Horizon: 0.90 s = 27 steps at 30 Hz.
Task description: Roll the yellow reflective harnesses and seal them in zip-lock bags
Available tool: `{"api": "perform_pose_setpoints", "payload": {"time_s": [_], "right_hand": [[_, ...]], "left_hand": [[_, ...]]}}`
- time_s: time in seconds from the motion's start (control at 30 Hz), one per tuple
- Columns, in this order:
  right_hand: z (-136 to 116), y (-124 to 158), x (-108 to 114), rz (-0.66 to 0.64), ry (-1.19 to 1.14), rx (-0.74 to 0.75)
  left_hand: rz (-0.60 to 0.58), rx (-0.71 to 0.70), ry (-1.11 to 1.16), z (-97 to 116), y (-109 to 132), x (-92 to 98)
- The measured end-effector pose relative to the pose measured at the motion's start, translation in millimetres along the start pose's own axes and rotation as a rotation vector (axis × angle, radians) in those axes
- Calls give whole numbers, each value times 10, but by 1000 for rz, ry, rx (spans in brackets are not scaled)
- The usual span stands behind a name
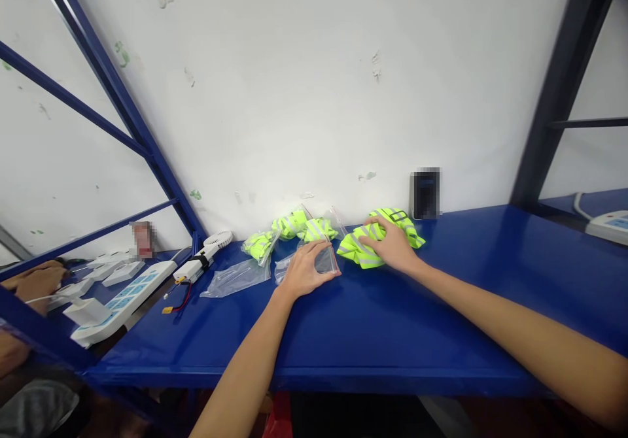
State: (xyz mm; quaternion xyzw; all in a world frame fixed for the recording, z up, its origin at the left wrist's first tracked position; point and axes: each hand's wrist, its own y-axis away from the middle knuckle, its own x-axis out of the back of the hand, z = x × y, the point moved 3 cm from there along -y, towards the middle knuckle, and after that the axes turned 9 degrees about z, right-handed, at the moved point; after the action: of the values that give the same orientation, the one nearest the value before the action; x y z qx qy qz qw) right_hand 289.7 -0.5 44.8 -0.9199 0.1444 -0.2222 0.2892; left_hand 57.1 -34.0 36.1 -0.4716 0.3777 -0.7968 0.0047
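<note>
My left hand [307, 268] rests on a clear zip bag [328, 260] on the blue shelf [392, 333], thumb and fingers pinching its edge. My right hand [390, 245] lies palm down on a loose neon-yellow reflective vest [360, 250], fingers curled over the cloth. Behind, against the white wall, lie a few bagged neon vests [294, 225]. Another empty clear bag [233, 278] lies flat to the left of my left hand.
A white power strip [125, 297], a small white fan [216, 240], white adapters [118, 271] and a red-black wire [179, 301] lie at the left. A dark device [425, 194] leans on the wall. Blue rack struts [122, 104] and a dark post [559, 91] frame the shelf. Another person's hand [36, 281] shows far left.
</note>
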Motion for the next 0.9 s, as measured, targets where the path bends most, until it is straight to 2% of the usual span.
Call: {"api": "perform_pose_setpoints", "payload": {"time_s": [0.2,0.3,0.37,0.47,0.7,0.9], "right_hand": [[-218,116,35,30,-40,335],[-277,168,13,32,-52,395],[-289,177,8,62,-48,361],[-273,158,16,114,-25,226],[-158,76,19,101,-33,43],[59,9,-24,88,-113,-263]], "left_hand": [[-85,3,-61,-28,19,-75],[-182,17,-51,-33,37,-113],[-235,33,-14,-28,50,-120],[-281,55,46,-12,64,-119],[-330,35,11,21,61,-139],[-333,30,-37,37,62,-131]]}}
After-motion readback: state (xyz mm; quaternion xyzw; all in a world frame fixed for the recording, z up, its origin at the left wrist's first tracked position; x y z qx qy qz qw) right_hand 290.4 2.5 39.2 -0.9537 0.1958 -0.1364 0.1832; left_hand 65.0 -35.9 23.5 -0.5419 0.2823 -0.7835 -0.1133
